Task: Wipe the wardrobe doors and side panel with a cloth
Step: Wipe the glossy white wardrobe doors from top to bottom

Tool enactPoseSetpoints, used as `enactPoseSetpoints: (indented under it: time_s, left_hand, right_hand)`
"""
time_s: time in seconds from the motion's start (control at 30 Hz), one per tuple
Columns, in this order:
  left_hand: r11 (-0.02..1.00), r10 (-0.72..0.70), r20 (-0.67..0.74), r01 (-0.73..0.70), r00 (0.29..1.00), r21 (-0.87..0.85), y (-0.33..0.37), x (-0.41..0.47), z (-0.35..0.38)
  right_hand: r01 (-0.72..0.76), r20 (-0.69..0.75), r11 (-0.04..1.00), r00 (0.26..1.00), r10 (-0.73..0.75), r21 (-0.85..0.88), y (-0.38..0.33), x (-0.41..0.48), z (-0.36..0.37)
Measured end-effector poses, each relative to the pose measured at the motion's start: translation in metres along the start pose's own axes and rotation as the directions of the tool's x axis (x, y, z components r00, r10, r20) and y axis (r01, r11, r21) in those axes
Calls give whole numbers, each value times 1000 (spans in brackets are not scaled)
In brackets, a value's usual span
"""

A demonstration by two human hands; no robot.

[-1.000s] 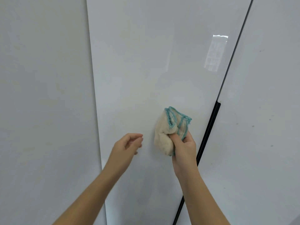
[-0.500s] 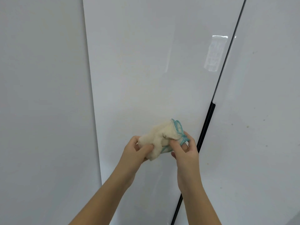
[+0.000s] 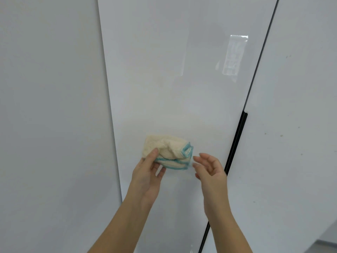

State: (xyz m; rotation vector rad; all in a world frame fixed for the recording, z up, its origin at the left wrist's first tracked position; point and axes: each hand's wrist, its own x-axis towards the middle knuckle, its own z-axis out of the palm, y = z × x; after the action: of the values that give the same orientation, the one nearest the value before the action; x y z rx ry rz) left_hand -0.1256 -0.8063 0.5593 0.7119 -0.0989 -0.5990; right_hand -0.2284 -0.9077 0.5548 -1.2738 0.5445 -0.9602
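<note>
Left hand [image 3: 145,175] grips cloth [image 3: 168,152] — no writing legible.

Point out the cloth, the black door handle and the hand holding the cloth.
cloth [image 3: 166,151]: head view, on its cream middle fold.
black door handle [image 3: 236,141]: head view, on the upper stretch of the strip.
left hand [image 3: 145,177]: head view, on its middle, below the thumb that grips the cloth.

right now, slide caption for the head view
Left hand grips the cream cloth at the wardrobe door, right hand open beside it
</note>
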Motion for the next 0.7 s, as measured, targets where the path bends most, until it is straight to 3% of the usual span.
enactPoseSetpoints:
  time_s: [0.1, 0.17, 0.27, 0.37, 0.5, 0.7]
  left_hand:
    - [985, 154, 11, -154, 988, 81, 23, 0, 3]
    - [931, 295, -8, -286, 955, 226, 34, 3, 11]
    - [693, 535, 129, -521, 835, 498, 39, 12, 33]
    - [388, 658, 360, -708, 661, 589, 33, 25, 66]
    - [-30, 696, 628, -860, 349, 510, 20, 44, 112]
    - [-500, 559, 828, -813, -41, 297, -7, 66, 161]
  right_hand:
    - [151, -140, 969, 974, -180, -196, -13, 5, -11]
    - [240, -200, 920, 929, -310, -309, -26, 13, -17]
    - [351, -240, 823, 839, -488, -446, -47, 32, -26]
    - [342, -248, 792, 822, -513, -505, -65, 56, -40]
    - [295, -174, 718, 848, -501, -631, -75, 77, -56]
    - [263, -109, 733, 902, -417, -628, -71, 95, -70]
